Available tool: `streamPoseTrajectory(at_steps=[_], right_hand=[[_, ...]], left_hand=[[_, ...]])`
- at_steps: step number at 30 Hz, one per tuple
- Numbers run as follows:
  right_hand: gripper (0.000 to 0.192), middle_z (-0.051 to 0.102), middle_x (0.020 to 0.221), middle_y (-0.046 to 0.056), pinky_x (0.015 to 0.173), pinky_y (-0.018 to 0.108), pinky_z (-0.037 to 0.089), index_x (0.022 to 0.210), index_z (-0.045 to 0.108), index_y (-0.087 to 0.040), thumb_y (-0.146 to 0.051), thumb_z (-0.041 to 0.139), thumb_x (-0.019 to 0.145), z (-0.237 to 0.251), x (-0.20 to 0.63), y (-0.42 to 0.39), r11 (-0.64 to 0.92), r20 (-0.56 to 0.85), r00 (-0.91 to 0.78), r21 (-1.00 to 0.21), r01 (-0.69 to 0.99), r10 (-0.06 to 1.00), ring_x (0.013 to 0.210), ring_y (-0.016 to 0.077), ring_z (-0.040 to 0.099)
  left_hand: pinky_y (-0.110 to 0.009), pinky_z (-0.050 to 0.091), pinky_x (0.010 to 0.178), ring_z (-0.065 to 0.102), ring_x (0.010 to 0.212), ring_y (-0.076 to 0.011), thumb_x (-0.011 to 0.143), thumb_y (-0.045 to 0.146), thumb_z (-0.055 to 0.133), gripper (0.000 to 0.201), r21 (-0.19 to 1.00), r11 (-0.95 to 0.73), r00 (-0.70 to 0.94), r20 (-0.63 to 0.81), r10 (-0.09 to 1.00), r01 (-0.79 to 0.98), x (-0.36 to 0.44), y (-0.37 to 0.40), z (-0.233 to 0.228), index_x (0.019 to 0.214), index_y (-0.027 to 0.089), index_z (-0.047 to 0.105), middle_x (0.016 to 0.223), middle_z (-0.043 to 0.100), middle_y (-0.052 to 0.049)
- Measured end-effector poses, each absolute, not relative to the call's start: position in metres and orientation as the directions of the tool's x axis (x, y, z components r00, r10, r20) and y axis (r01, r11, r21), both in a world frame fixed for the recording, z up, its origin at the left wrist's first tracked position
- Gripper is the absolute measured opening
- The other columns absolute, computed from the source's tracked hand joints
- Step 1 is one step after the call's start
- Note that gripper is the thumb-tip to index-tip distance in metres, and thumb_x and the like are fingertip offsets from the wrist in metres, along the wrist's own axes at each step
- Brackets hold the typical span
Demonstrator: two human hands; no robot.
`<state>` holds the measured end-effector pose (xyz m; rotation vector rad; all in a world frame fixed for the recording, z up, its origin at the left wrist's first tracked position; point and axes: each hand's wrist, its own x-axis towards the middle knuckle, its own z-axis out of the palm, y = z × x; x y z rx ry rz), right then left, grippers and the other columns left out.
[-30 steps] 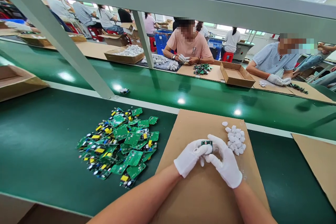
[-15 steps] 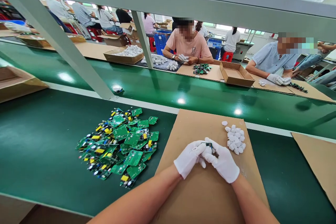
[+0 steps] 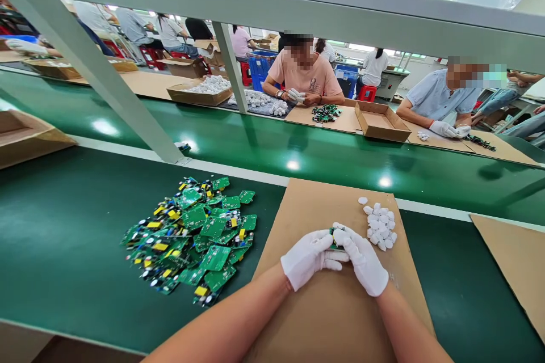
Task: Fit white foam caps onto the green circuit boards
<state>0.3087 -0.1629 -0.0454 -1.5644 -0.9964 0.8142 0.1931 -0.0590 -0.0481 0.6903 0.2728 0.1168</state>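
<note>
Both my hands wear white gloves and meet over a brown cardboard sheet (image 3: 323, 317). My left hand (image 3: 307, 256) and my right hand (image 3: 361, 261) pinch a small green circuit board (image 3: 334, 233) between their fingertips; most of it is hidden by the fingers. A small heap of white plastic pieces (image 3: 380, 225) lies just right of my right hand on the cardboard. Left of my left hand, a wide pile of green circuit boards (image 3: 191, 235) with yellow and blue parts lies on the green table.
A green conveyor belt (image 3: 272, 144) runs across beyond the cardboard, carrying one small item (image 3: 183, 146) near a slanted grey frame post (image 3: 97, 74). Other people sit across the belt with cardboard boxes (image 3: 381, 120). A second cardboard sheet (image 3: 515, 266) lies at right.
My hands have closed tighter around the small board, hiding more of it. The small item on the belt has travelled to the left, behind the post.
</note>
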Motion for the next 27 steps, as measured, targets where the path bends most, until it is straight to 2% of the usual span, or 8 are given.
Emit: streamPoseTrajectory(at_steps=[6, 12, 17, 22, 24, 27], right_hand=[[0.049, 0.058, 0.124, 0.006, 0.102, 0.041, 0.037, 0.124, 0.053, -0.020, -0.051, 0.046, 0.086, -0.041, 0.303, -0.163, -0.136, -0.052, 0.434, -0.977, 0.164, 0.899, 0.116, 0.0237, 0.050], [0.054, 0.058, 0.122, 0.008, 0.102, 0.041, 0.037, 0.126, 0.051, -0.019, -0.051, 0.051, 0.083, -0.045, 0.304, -0.163, -0.158, -0.060, 0.424, -0.967, 0.200, 0.903, 0.115, 0.0251, 0.051], [0.053, 0.053, 0.129, 0.007, 0.105, 0.041, 0.033, 0.125, 0.051, -0.020, -0.053, 0.047, 0.085, -0.041, 0.305, -0.163, -0.114, -0.071, 0.379, -0.989, 0.091, 0.923, 0.119, 0.0238, 0.046], [0.053, 0.063, 0.114, 0.008, 0.096, 0.040, 0.041, 0.124, 0.053, -0.019, -0.050, 0.054, 0.081, -0.040, 0.302, -0.162, -0.162, -0.087, 0.485, -0.980, 0.115, 0.870, 0.106, 0.0246, 0.055], [0.057, 0.063, 0.111, 0.007, 0.092, 0.038, 0.044, 0.126, 0.050, -0.020, -0.051, 0.056, 0.079, -0.043, 0.303, -0.163, -0.139, -0.103, 0.474, -0.989, 0.043, 0.874, 0.103, 0.0236, 0.057], [0.060, 0.064, 0.108, 0.006, 0.086, 0.038, 0.048, 0.130, 0.045, -0.021, -0.057, 0.047, 0.082, -0.047, 0.305, -0.163, -0.081, -0.125, 0.437, -0.990, -0.117, 0.891, 0.099, 0.0227, 0.059]], left_hand=[[-0.021, 0.050, 0.058, 0.064, 0.069, -0.0140, 0.068, 0.040, 0.070, 0.038, 0.627, 0.779, 0.969, -0.189, 0.158, -0.004, 0.190, -0.061, -0.049, 0.092, 0.015, 0.054, 0.082, 0.059, -0.004], [-0.024, 0.051, 0.058, 0.066, 0.073, -0.0181, 0.071, 0.042, 0.067, 0.036, 0.642, 0.766, 0.962, -0.208, 0.176, -0.001, 0.188, -0.064, -0.054, 0.089, 0.017, 0.048, 0.083, 0.062, -0.006], [-0.020, 0.048, 0.056, 0.063, 0.068, -0.0131, 0.072, 0.038, 0.067, 0.032, 0.632, 0.775, 0.972, -0.187, 0.144, 0.007, 0.190, -0.061, -0.052, 0.089, 0.016, 0.051, 0.081, 0.057, -0.003], [-0.020, 0.047, 0.057, 0.061, 0.068, -0.0114, 0.071, 0.035, 0.069, 0.036, 0.675, 0.736, 0.974, -0.191, 0.121, 0.041, 0.191, -0.056, -0.050, 0.099, 0.016, 0.056, 0.085, 0.058, -0.005], [-0.020, 0.047, 0.059, 0.060, 0.067, -0.0104, 0.073, 0.034, 0.067, 0.035, 0.686, 0.726, 0.977, -0.189, 0.104, 0.055, 0.190, -0.055, -0.047, 0.101, 0.016, 0.057, 0.086, 0.059, -0.006], [-0.022, 0.047, 0.063, 0.061, 0.072, -0.0123, 0.072, 0.032, 0.068, 0.036, 0.700, 0.710, 0.978, -0.192, 0.083, 0.077, 0.188, -0.053, -0.039, 0.104, 0.017, 0.058, 0.090, 0.060, -0.007]])
